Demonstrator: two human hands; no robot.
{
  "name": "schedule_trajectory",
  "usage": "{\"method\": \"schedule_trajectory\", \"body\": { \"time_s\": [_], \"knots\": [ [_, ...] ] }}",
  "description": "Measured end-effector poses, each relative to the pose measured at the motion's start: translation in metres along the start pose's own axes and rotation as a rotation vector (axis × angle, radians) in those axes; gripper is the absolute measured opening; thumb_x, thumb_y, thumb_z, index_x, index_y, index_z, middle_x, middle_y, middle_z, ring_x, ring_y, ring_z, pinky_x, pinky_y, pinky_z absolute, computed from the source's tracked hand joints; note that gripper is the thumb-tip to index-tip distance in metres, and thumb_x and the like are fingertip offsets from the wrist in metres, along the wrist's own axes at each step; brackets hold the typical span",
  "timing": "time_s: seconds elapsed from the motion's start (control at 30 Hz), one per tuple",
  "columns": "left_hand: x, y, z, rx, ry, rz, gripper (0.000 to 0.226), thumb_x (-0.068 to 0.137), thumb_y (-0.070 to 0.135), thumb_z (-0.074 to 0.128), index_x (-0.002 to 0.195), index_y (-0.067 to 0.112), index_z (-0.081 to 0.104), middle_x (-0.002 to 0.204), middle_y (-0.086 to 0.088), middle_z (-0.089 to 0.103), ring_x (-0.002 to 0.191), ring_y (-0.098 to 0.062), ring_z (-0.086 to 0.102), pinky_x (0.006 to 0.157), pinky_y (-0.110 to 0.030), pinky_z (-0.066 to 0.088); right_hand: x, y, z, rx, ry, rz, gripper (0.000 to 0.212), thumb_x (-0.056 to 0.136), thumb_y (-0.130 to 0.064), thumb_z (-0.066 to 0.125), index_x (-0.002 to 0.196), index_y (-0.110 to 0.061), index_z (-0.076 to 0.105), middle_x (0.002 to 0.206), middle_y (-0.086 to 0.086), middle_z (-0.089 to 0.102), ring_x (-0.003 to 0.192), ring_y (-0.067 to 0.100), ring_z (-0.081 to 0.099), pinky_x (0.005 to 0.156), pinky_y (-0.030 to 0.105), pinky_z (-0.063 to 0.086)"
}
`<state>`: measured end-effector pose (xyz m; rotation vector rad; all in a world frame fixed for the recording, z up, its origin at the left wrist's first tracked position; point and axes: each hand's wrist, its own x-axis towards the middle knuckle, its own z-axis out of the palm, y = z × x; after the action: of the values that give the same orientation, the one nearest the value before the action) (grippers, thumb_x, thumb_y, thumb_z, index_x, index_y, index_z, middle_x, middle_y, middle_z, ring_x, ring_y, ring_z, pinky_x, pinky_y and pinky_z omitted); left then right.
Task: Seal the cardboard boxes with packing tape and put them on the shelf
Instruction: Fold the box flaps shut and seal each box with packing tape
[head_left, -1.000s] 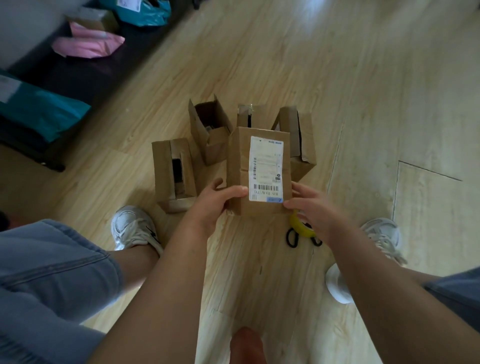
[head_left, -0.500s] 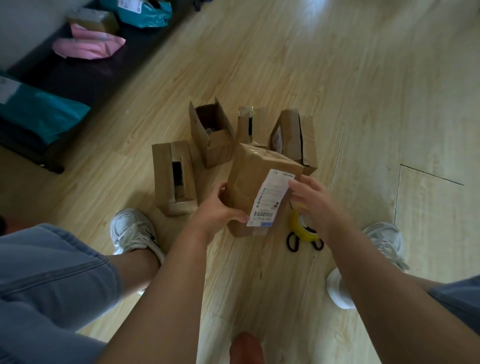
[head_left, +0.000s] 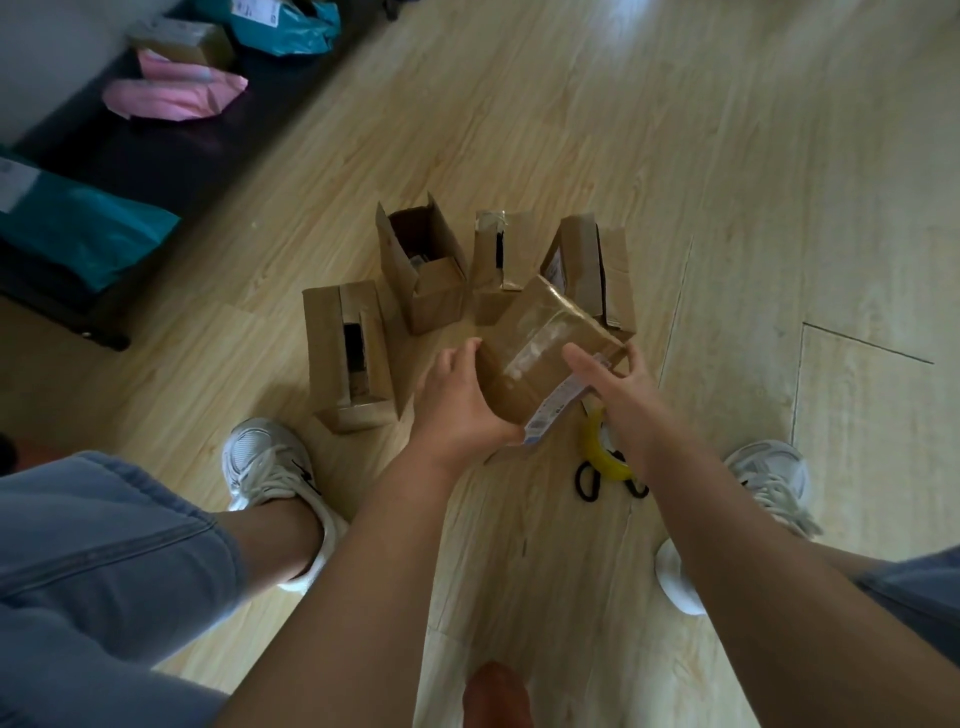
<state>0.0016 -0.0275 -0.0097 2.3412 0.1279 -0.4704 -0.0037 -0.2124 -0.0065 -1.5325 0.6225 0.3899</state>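
Observation:
I hold a brown cardboard box (head_left: 540, 348) tilted above the floor. A strip of clear tape runs over its upper face, and its white shipping label now faces down and right. My left hand (head_left: 457, 400) grips its near left edge. My right hand (head_left: 618, 395) grips its right side, thumb lying across the top. Several open cardboard boxes stand on the floor behind it: one at the left (head_left: 348, 353), one with raised flaps (head_left: 421, 270), a narrow one (head_left: 498, 260) and one at the right (head_left: 597, 265). A yellow roll of packing tape (head_left: 602, 452) lies under my right wrist.
Black-handled scissors (head_left: 587, 480) lie beside the tape roll. My white sneakers (head_left: 265, 467) (head_left: 769, 478) flank the boxes on the wooden floor. A low dark shelf (head_left: 171, 156) at the upper left carries teal bags (head_left: 72, 223), a pink bag (head_left: 171, 93) and a small box (head_left: 182, 44).
I have turned the held box in both hands: the label that faced me has rotated down to the right, and the taped face has come up. The box has also dropped slightly.

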Motion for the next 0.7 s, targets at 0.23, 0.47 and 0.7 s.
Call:
{"method": "schedule_trajectory", "body": {
  "time_s": [0.23, 0.47, 0.7],
  "knots": [
    [-0.002, 0.003, -0.026, -0.601, -0.135, -0.099, 0.046, 0.084, 0.047, 0.071, 0.126, 0.030, 0.061, 0.121, 0.008, 0.061, 0.113, -0.011, 0.055, 0.086, -0.027, 0.045, -0.005, 0.000, -0.016, 0.167, 0.027, -0.005, 0.063, 0.074, -0.060, 0.075, 0.125, -0.026, 0.061, 0.118, 0.001, 0.069, 0.113, 0.025, 0.063, 0.096, 0.038, 0.048],
    [-0.002, -0.041, -0.026, -0.966, -0.288, -0.422, 0.080, 0.072, 0.080, 0.056, 0.125, 0.019, 0.063, 0.121, -0.012, 0.070, 0.114, -0.029, 0.065, 0.106, -0.045, 0.040, -0.012, 0.001, -0.018, 0.458, -0.002, 0.118, 0.048, 0.084, -0.055, 0.067, 0.121, -0.027, 0.059, 0.128, 0.006, 0.061, 0.118, 0.032, 0.060, 0.106, 0.043, 0.046],
    [-0.001, -0.026, -0.026, -0.862, -0.339, -0.356, 0.098, 0.058, 0.083, 0.065, 0.136, 0.024, 0.057, 0.132, -0.007, 0.062, 0.109, -0.026, 0.067, 0.084, -0.036, 0.049, -0.004, 0.000, -0.018, 0.439, 0.004, 0.167, 0.070, 0.082, -0.062, 0.068, 0.137, -0.021, 0.050, 0.133, 0.008, 0.057, 0.119, 0.031, 0.058, 0.110, 0.045, 0.043]
  ]
}}
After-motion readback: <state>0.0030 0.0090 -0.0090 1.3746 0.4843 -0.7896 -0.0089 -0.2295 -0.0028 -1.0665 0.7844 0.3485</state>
